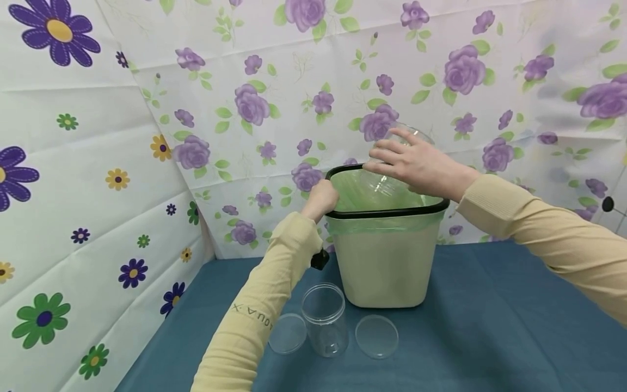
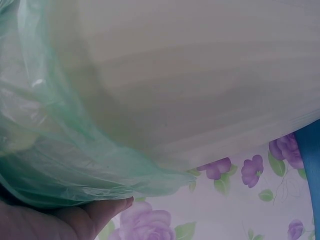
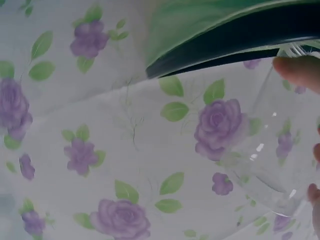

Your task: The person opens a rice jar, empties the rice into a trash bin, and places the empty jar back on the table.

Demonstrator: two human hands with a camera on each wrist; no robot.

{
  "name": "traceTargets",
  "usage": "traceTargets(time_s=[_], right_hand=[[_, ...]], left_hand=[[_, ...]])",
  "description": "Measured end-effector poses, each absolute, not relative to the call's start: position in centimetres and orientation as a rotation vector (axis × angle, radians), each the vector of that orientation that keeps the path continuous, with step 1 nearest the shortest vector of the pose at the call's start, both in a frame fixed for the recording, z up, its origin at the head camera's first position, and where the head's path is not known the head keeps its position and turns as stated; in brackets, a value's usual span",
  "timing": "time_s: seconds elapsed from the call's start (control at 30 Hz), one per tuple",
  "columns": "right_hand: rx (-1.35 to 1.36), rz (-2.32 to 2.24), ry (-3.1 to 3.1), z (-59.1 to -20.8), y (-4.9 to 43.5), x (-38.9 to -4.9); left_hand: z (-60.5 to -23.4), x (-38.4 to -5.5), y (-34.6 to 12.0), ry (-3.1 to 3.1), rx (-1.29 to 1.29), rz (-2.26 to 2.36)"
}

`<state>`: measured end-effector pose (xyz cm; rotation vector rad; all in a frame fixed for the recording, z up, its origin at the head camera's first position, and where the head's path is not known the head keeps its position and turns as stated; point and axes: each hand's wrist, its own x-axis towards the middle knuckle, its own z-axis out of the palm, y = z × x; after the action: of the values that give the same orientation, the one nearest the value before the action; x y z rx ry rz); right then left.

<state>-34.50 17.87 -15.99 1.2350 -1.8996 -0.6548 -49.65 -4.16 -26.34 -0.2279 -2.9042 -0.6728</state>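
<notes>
A cream trash bin (image 1: 387, 267) with a black rim (image 1: 382, 214) stands against the wall, lined with a green plastic bag (image 1: 349, 191). My left hand (image 1: 322, 198) grips the rim at its left side; in the left wrist view its fingers (image 2: 107, 212) lie along the folded edge of the bag. Over the bin's right half, my right hand (image 1: 416, 163) holds a clear plastic jar (image 1: 382, 188), tilted with its lower end inside the opening. The right wrist view shows the jar's see-through wall (image 3: 260, 165) beside the fingers.
In front of the bin, a second clear jar (image 1: 324, 326) stands upright on the blue tablecloth (image 1: 470, 326). Clear round lids lie flat beside it, a left lid (image 1: 288, 334) and a right lid (image 1: 376, 336). A flowered sheet (image 1: 274, 71) hangs close behind the bin.
</notes>
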Motion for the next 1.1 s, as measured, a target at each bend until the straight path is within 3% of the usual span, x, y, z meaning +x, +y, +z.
traceTargets(time_s=[0.2,0.3,0.43,0.73,0.83,1.0,1.1], right_hand=[[1.177,-0.274,-2.027,-15.9,18.1,-34.4],[1.117,-0.072,-2.098,-15.7,18.2,-34.3],[1.002,0.193,-2.233,-15.4,18.4,-34.0],[0.850,0.591,-2.359,-14.9,18.8,-33.8],[0.823,0.729,-2.378,-15.0,18.9,-33.7],[0.771,0.854,-2.415,-14.9,18.9,-33.4],[0.733,0.895,-2.449,-14.9,19.0,-33.2]], left_hand=[[-23.0,-43.8,-3.8,-2.945,-0.224,-0.661],[-23.7,-44.9,-3.9,-2.916,-0.218,-0.663],[-26.3,-49.1,-4.3,-2.855,-0.245,-0.661],[-25.5,-47.0,-4.2,-2.881,-0.239,-0.803],[-24.4,-45.0,-4.0,-2.883,-0.229,-0.788],[-20.9,-38.5,-3.6,-2.923,-0.201,-0.833],[-20.2,-37.2,-3.5,-2.929,-0.210,-0.840]])
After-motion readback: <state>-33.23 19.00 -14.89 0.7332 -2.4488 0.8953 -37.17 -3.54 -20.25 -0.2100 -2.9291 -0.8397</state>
